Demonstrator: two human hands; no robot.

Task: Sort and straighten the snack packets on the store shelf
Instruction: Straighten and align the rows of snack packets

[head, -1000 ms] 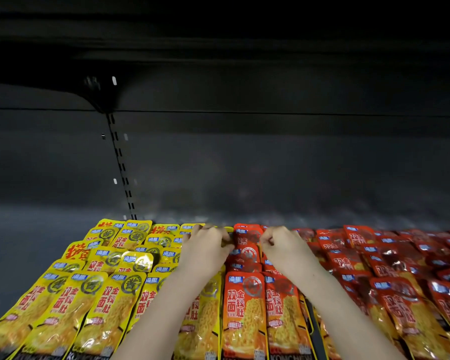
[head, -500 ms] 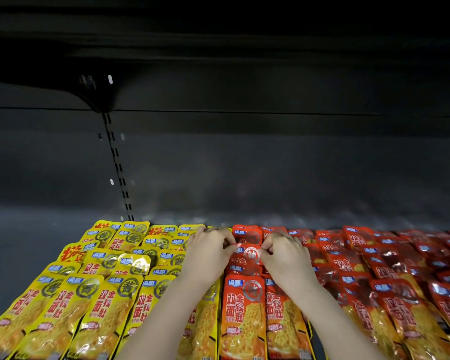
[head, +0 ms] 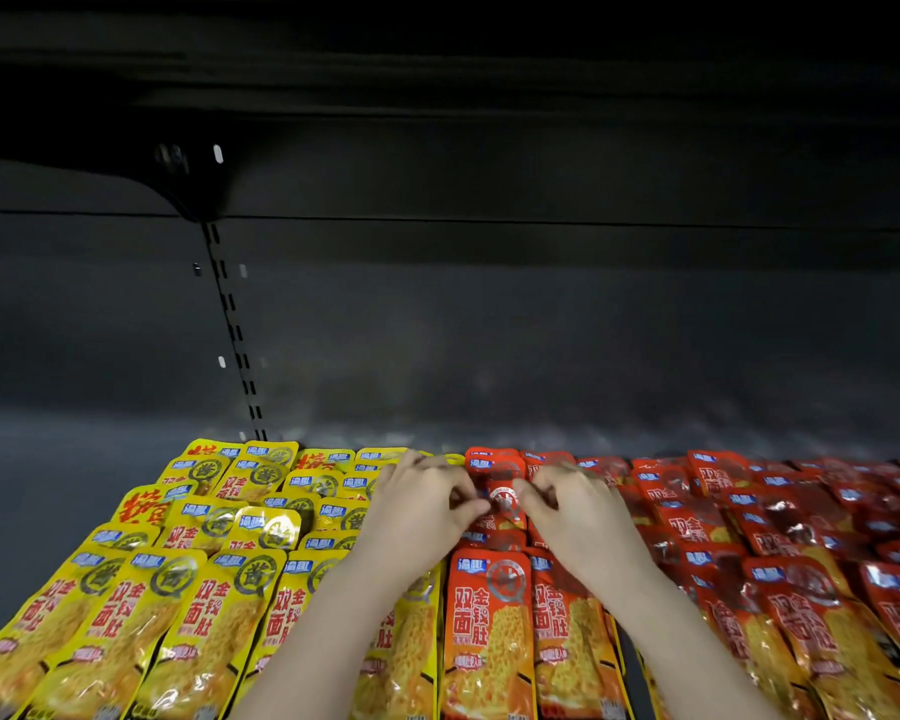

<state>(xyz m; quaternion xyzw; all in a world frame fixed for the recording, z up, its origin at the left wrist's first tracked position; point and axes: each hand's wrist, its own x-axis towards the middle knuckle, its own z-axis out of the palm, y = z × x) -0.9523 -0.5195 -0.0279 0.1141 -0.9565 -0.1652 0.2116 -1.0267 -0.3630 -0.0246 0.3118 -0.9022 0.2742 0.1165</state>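
Snack packets (head: 489,631) covered the shelf (head: 48,485), yellow ones left, red ones right. One red packet (head: 502,498) sat right between both hands, mid-row. Front packs read 双面金钱肚. Left hand (head: 422,504) and right hand (head: 575,506) had curled fingers pinching that packet's edges.

Both hands reach over the shelf (head: 48,485), the left hand (head: 422,504) and right hand (head: 575,504) close together, fingertips pinching a small red packet (head: 505,498) between them. Yellow packets (head: 204,589) lie in overlapping rows to the left of the hands; red packets (head: 780,553) spread to their right, less tidy.
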